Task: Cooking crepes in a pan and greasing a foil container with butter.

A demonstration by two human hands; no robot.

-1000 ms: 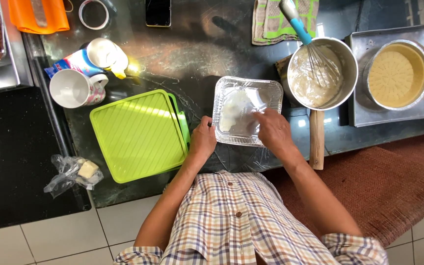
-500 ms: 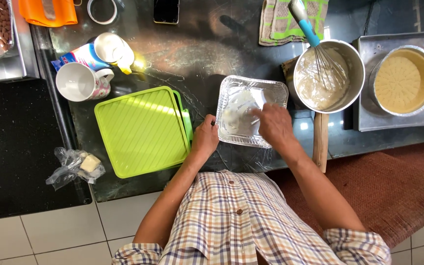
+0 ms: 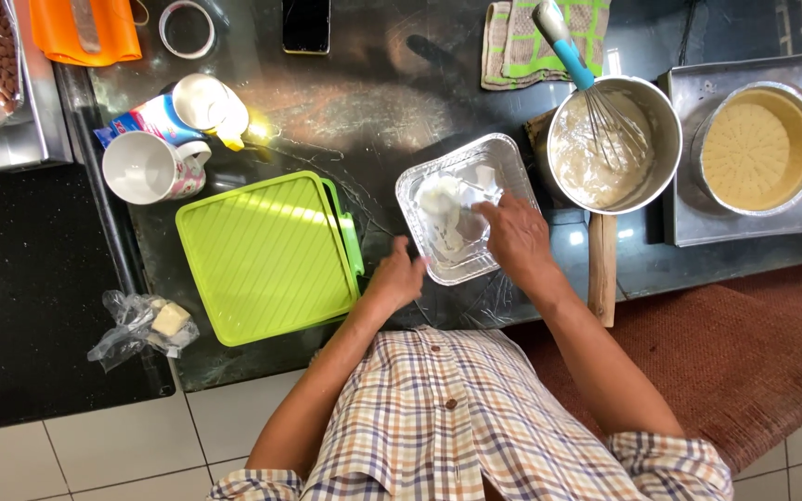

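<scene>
Seen from above, the right hand (image 3: pixel 515 237) presses loosely curled fingers, gripping nothing, into white food inside a foil tray (image 3: pixel 503 172) just left of a batter saucepan (image 3: pixel 666 125), while the left hand (image 3: pixel 399 278), fingers bent, steadies its near edge, though the thin tray could buckle or slide.

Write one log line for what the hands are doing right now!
left hand: steadies foil tray at its near corner | right hand: fingers inside tray on white lump | nearby: pan with whisk, green lid
</scene>
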